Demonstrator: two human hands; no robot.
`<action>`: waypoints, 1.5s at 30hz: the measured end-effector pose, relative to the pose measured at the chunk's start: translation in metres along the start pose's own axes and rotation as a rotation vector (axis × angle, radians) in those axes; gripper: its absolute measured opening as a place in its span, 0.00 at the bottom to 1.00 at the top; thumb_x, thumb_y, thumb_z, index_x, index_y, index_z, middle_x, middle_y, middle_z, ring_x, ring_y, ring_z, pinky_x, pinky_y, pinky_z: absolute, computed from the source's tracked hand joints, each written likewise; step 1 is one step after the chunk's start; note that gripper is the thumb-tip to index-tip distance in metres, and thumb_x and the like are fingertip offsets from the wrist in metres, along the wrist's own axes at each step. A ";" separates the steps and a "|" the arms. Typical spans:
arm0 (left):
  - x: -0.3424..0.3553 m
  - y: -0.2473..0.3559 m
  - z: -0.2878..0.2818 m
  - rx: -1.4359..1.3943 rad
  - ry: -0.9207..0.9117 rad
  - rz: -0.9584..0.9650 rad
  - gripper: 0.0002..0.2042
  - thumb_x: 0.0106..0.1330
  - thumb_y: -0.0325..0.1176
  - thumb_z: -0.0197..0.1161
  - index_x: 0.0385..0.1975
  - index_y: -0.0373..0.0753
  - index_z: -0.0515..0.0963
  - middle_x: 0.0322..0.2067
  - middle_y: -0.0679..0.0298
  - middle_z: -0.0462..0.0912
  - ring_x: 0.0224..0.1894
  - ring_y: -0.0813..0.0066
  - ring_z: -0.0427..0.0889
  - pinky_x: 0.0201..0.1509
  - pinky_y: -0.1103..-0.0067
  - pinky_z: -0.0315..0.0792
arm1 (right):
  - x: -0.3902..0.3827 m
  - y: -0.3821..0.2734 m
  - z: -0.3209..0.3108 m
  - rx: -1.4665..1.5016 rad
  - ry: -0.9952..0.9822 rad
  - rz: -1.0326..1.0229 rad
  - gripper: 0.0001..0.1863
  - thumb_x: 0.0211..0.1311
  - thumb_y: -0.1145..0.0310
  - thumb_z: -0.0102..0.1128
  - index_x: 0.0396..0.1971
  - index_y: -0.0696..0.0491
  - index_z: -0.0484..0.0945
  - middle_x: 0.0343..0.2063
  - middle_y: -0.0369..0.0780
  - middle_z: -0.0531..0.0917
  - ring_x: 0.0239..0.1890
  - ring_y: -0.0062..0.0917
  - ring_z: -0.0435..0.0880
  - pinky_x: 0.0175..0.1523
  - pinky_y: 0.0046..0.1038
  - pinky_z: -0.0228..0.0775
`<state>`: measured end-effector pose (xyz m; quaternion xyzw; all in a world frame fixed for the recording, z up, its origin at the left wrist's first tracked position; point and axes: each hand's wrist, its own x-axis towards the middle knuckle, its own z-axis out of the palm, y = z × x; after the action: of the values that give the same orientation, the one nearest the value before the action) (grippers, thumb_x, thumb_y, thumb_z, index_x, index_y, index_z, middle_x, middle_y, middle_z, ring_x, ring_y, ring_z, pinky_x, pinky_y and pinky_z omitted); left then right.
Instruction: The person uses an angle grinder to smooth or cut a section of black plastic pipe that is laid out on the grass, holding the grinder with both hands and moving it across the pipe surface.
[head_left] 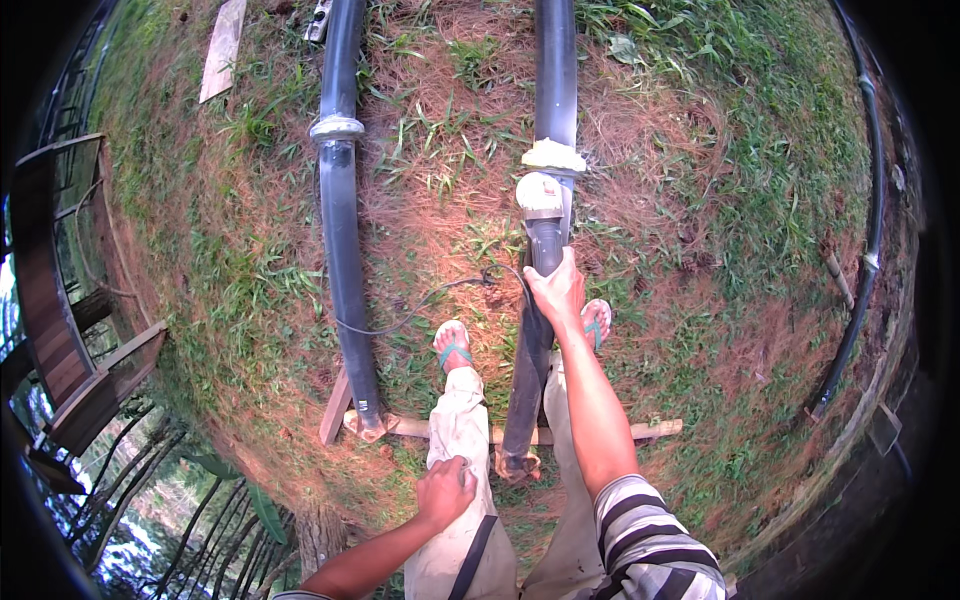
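My right hand (558, 290) is closed around the dark body of an angle grinder (544, 238). The round white disc end of the grinder is over the right black pipe (556, 85), just on the near side of a pale, yellowish ring (552, 157) around that pipe. Whether the disc touches the ring, I cannot tell. A thin dark cord (425, 305) loops across the ground to the left pipe. My left hand (447, 493) rests on my left thigh with its fingers curled in, and no object shows in it.
To the left lies another black pipe (342, 220) with a whitish ring joint (336, 128). A wooden pole (640, 430) runs crosswise beneath the near pipe ends. A board (222, 50) lies upper left in the grass; a thinner dark pipe (868, 200) curves along the right.
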<state>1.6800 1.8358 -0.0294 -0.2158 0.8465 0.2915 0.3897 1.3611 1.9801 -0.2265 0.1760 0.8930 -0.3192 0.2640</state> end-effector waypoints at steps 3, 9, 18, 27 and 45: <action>-0.001 -0.001 0.002 0.002 -0.016 -0.001 0.11 0.65 0.38 0.63 0.42 0.40 0.82 0.33 0.54 0.87 0.42 0.55 0.86 0.45 0.59 0.80 | 0.003 0.014 -0.002 0.016 0.038 -0.005 0.33 0.54 0.57 0.76 0.55 0.56 0.71 0.42 0.56 0.88 0.47 0.54 0.89 0.52 0.50 0.79; 0.000 -0.001 0.005 0.025 -0.020 0.010 0.10 0.66 0.38 0.63 0.42 0.40 0.82 0.34 0.55 0.87 0.42 0.55 0.86 0.46 0.59 0.80 | 0.017 0.042 -0.015 0.312 0.009 0.025 0.29 0.51 0.60 0.79 0.48 0.58 0.75 0.40 0.52 0.89 0.43 0.47 0.90 0.51 0.45 0.80; 0.002 0.005 -0.002 0.048 -0.065 -0.018 0.11 0.67 0.39 0.63 0.43 0.41 0.82 0.35 0.53 0.87 0.43 0.53 0.86 0.47 0.57 0.80 | 0.008 0.020 -0.014 0.198 -0.027 -0.062 0.32 0.50 0.58 0.80 0.52 0.58 0.76 0.43 0.53 0.89 0.46 0.48 0.90 0.54 0.46 0.79; 0.002 0.004 0.001 0.074 -0.082 -0.038 0.12 0.67 0.40 0.63 0.45 0.42 0.83 0.35 0.53 0.87 0.44 0.54 0.87 0.48 0.57 0.80 | 0.030 0.039 -0.038 0.346 0.012 0.114 0.29 0.49 0.59 0.81 0.48 0.59 0.79 0.39 0.48 0.88 0.40 0.39 0.89 0.49 0.40 0.79; 0.003 0.009 -0.008 0.072 -0.065 -0.029 0.11 0.65 0.39 0.65 0.43 0.42 0.83 0.32 0.53 0.86 0.42 0.53 0.86 0.46 0.58 0.80 | -0.009 0.010 -0.006 -0.190 -0.010 -0.036 0.35 0.60 0.56 0.75 0.59 0.58 0.67 0.42 0.59 0.87 0.44 0.59 0.88 0.50 0.55 0.79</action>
<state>1.6689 1.8363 -0.0245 -0.2044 0.8402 0.2619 0.4286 1.3707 1.9904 -0.2219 0.1324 0.9210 -0.2386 0.2781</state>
